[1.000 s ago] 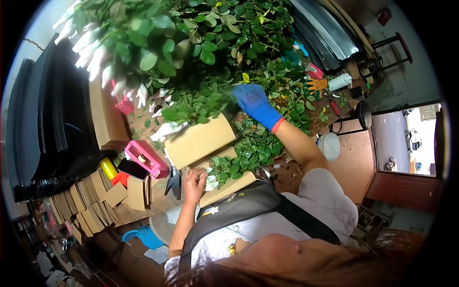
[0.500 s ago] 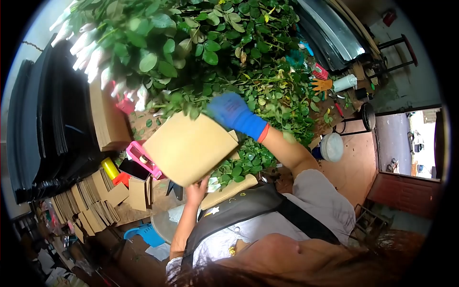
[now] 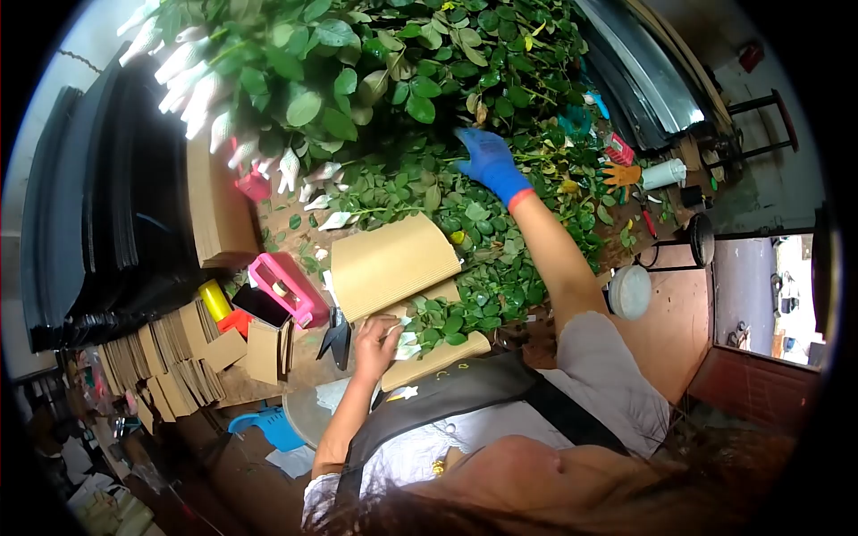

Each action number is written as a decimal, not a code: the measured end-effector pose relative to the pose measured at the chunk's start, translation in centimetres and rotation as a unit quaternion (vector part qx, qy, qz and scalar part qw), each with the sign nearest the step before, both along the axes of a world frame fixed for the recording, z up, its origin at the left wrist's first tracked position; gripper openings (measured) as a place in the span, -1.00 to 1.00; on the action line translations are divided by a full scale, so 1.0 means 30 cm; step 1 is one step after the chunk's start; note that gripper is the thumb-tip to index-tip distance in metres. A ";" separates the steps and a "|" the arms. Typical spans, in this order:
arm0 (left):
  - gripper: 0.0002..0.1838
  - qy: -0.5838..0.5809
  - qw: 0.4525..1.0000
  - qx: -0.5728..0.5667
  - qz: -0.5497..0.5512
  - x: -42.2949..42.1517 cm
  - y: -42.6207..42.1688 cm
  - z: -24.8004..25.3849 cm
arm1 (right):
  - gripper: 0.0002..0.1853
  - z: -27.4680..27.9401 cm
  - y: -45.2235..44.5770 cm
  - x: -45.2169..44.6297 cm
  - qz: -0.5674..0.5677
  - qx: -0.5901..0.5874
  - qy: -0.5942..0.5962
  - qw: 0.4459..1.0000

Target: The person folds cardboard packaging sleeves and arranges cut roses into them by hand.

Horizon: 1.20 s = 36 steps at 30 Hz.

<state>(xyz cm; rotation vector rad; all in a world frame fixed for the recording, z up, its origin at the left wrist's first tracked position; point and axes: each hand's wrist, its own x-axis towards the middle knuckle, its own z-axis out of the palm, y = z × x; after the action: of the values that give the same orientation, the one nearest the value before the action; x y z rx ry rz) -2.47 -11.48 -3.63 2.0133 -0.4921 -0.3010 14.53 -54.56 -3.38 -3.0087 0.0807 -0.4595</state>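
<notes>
So the right hand (image 3: 492, 166), in a blue glove, is out over the leafy stems (image 3: 438, 188), thumb and fingers spread apart; can't tell if it's touching a stem. The bare left hand (image 3: 376, 347) has its fingers loosely bent beside the white-wrapped buds (image 3: 407, 345), but can't tell if it's gripping them. Those sit between the corrugated cardboard (image 3: 393, 265) and a rolled sheet (image 3: 438, 360). Pink tape dispenser (image 3: 288, 289) and black scissors (image 3: 335, 339) are off to the left.
</notes>
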 end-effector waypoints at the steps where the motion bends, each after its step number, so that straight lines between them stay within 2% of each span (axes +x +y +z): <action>1: -0.87 0.000 1.000 0.001 -0.003 0.002 -0.002 0.001 | -0.48 -0.035 -0.018 0.022 -0.008 -0.058 0.015 0.998; 2: -0.87 0.001 1.000 0.002 -0.004 0.000 -0.002 0.000 | -0.45 -0.080 -0.019 0.022 -0.013 -0.094 0.076 0.993; 5: -0.86 0.015 1.000 0.002 0.003 -0.003 0.003 -0.016 | -0.50 -0.093 0.000 0.064 -0.059 0.012 0.331 0.942; 6: -0.86 0.008 1.000 0.005 0.003 -0.002 0.005 -0.014 | -0.59 -0.103 -0.003 0.017 0.000 0.051 0.212 0.976; 7: -0.86 0.001 1.000 0.007 0.002 -0.002 0.003 -0.011 | -0.60 -0.069 0.017 0.007 0.001 0.039 0.188 0.981; 9: -0.86 -0.015 1.000 0.005 0.002 0.003 0.000 -0.014 | -0.62 0.143 0.065 -0.018 0.001 0.013 0.147 0.989; 11: -0.86 -0.021 1.000 0.005 -0.006 0.006 -0.001 -0.003 | -0.48 0.313 0.098 -0.074 -0.068 -0.108 0.060 0.990; 12: -0.87 -0.024 1.000 0.007 -0.008 0.008 -0.002 -0.003 | -0.45 0.296 0.082 -0.078 -0.016 0.137 -0.087 0.987; 15: -0.87 -0.018 1.000 0.005 -0.008 0.008 -0.003 0.005 | -0.48 0.275 0.083 -0.160 0.041 0.142 -0.039 0.988; 17: -0.88 -0.021 1.000 0.004 -0.009 0.007 -0.001 0.010 | -0.51 0.171 0.139 -0.289 0.022 -0.033 0.171 0.985; 19: -0.88 -0.036 0.999 0.006 -0.009 0.006 -0.003 0.007 | -0.53 0.111 0.177 -0.385 0.005 -0.206 0.370 0.906; 21: -0.87 -0.045 0.999 0.003 -0.009 0.005 -0.001 0.000 | -0.60 0.123 0.181 -0.447 0.019 -0.040 0.477 0.878; 24: -0.87 -0.027 1.000 -0.003 -0.003 -0.004 0.000 -0.012 | -0.68 0.257 0.206 -0.445 -0.063 0.063 0.391 0.916; 27: -0.87 -0.033 0.999 -0.005 -0.005 0.003 -0.002 -0.013 | -0.73 0.246 0.175 -0.396 -0.001 0.064 0.100 0.993; 29: -0.87 -0.035 0.999 -0.005 -0.006 -0.001 0.000 -0.019 | -0.71 0.221 0.186 -0.300 0.076 0.053 0.023 0.995; 32: -0.87 -0.031 0.999 -0.007 -0.004 -0.004 0.002 -0.030 | -0.69 0.018 0.209 -0.190 0.093 -0.074 -0.019 0.993; 35: -0.87 -0.018 1.000 -0.020 -0.004 -0.006 0.003 -0.025 | -0.68 -0.014 0.235 -0.095 0.039 -0.096 0.201 0.974; 36: -0.87 -0.025 1.000 -0.014 -0.006 0.002 0.006 -0.019 | -0.74 0.072 0.244 -0.103 0.055 -0.101 0.119 0.986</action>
<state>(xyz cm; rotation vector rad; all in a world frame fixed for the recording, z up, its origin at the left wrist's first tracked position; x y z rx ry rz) -2.40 -11.31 -4.19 1.9952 -0.5382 -0.2507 11.44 -47.25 -1.21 -3.2306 -0.1231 -0.1016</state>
